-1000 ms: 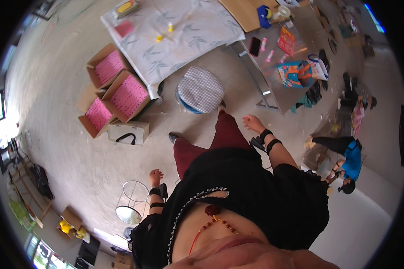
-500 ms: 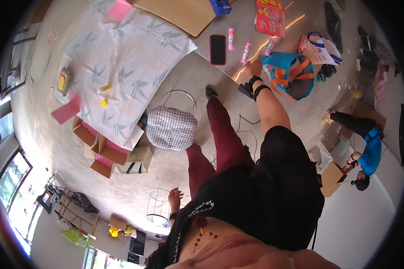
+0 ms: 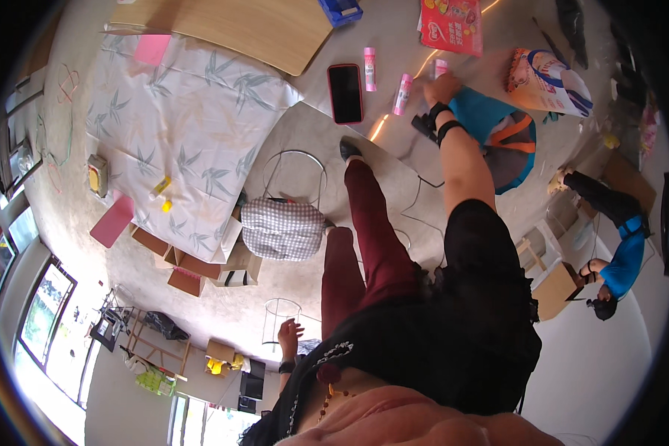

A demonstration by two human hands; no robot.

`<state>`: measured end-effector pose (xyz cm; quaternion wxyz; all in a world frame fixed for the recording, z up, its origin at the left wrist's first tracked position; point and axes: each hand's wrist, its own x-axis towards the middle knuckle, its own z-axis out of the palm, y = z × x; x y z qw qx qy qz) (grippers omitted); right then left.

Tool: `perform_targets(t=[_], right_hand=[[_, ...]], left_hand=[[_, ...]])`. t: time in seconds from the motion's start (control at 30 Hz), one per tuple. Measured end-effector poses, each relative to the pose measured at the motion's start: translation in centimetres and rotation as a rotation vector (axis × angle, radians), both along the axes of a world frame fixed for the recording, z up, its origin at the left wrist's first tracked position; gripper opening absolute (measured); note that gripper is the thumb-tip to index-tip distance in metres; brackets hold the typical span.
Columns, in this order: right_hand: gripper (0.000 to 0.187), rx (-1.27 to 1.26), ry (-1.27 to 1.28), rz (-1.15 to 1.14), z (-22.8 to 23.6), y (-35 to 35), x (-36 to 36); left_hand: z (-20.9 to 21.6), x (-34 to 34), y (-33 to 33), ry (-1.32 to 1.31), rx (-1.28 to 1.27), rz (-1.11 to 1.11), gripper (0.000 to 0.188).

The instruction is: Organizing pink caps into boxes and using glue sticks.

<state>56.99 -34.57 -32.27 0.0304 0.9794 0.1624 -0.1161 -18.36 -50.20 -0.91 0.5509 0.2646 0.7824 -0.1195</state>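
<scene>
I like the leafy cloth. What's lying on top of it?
On the leaf-print cloth lie a pink card and small yellow pieces. A wooden board overlaps its far edge. Whatever is beneath the cloth is covered.

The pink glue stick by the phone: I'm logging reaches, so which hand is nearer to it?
Right. The right hand is on the table just beside the pink glue stick; the left hand hangs far away, off the table.

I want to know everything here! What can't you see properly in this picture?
Head view:
- Right hand: its fingers curl out of sight, so a grasp on the pink tube can't be told.
- Left hand: small and far, fingers unclear.
- Blue box: cut by the top edge.
</scene>
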Motion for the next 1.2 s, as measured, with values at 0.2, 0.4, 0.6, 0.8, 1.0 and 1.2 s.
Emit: perform_targets(t=[0.2, 0.4, 0.6, 0.8, 1.0, 1.2], right_hand=[[0.061, 0.497, 0.052, -0.090, -0.2, -0.1, -6.7], [0.055, 0.396, 0.225, -0.263, 2.7, 2.5, -9.4], [0.051, 0.707, 0.257, -0.178, 4.1, 5.7, -8.4], [0.053, 0.462, 0.295, -0.251, 5.0, 10.1, -9.3], [0.060, 0.416, 0.376, -0.269, 4.8, 10.2, -9.7], [0.058, 0.748, 0.328, -0.218, 6.0, 0.5, -11.5]], left_hand=[[-1.0, 3.7, 2.5, -0.078, 0.006, -0.056, 0.029], [-0.6, 4.4, 2.5, -0.066, -0.036, -0.013, 0.031], [-1.0, 5.4, 1.5, -0.106, -0.031, 0.038, 0.028], [-1.4, 6.1, 0.7, -0.097, -0.040, 0.050, 0.028], [-1.4, 5.9, 1.0, -0.116, -0.009, -0.006, 0.028], [-3.8, 5.5, 2.2, -0.171, -0.026, -0.179, 0.029]])
